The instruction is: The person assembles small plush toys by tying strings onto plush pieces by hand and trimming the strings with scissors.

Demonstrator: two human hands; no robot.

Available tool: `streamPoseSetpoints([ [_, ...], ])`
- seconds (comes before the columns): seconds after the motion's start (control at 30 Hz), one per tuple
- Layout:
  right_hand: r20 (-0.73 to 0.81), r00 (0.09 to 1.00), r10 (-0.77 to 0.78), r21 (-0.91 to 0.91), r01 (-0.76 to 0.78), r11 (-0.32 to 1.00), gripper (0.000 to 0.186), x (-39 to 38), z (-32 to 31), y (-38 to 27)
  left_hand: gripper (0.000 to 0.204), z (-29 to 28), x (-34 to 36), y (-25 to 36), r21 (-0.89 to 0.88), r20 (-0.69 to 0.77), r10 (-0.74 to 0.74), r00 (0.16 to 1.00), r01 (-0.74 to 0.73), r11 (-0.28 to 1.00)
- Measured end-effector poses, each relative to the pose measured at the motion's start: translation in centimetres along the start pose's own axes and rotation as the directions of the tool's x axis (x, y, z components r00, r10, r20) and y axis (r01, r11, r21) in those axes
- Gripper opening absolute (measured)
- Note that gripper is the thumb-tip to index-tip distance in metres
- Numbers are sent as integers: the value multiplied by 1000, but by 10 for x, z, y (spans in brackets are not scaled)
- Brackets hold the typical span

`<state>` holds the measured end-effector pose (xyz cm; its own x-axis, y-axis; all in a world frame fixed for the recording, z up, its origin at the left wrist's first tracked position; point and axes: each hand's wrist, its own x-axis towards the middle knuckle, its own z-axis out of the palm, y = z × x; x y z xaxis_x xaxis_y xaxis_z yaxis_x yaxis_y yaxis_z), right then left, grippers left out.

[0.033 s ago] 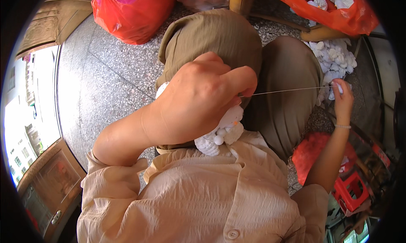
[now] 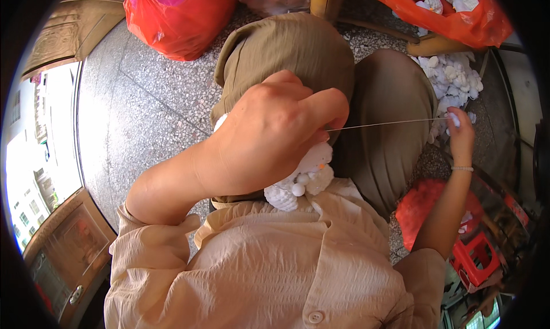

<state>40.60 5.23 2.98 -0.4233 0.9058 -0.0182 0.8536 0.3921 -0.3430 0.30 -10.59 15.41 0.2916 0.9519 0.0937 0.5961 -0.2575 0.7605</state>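
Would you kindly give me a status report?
Left hand over white knitted piece, partly hiding it. Right hand extended, pinching small white item. Thread straight between hands, unobstructed.

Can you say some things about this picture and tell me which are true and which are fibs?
1. A thin thread runs between the left hand and the right hand. True.
2. The bracelet is on the left arm. False: it is on the right one.
3. The left hand hides part of the white piece. True.
4. The trousers are bright blue. False: they are olive-brown.
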Motion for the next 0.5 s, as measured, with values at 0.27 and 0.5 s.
streamPoseSetpoints([
  [0.27, -54, 872, -486, 670, 393, 630, 49, -8, -15, -239, 25, 0, -3, 0, 54, 7, -44, 999, 44, 998],
  [0.5, 69, 896, -439, 720, 260, 643, 37, -11, -7, -262, 23, -23, -5, -5, 66, -135, -76, 988, 85, 994],
])
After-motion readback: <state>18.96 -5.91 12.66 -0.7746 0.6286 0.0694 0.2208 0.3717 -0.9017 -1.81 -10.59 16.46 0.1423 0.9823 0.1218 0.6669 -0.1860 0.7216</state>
